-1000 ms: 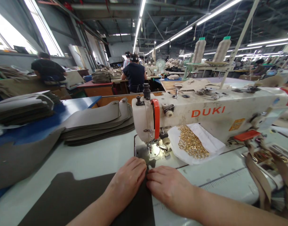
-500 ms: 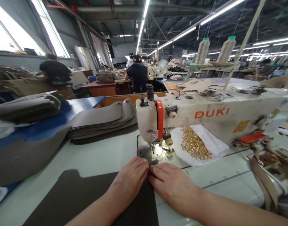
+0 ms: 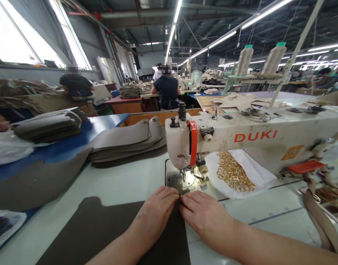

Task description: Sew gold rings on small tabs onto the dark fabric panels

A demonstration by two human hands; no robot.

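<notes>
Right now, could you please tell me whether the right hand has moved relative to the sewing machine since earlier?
No, not noticeably: the right hand still sits just in front of the needle plate, beside the left hand.

Factory interior: bright windows [image 3: 13, 35] at left, grey wall [image 3: 79, 49], strip lights [image 3: 265, 14] beneath dark roof beams [image 3: 147, 31].

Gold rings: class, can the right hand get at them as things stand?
Probably yes: the rings lie uncovered near the machine, with nothing between them and the right hand, though its fingers are at the dark sheet.
</notes>
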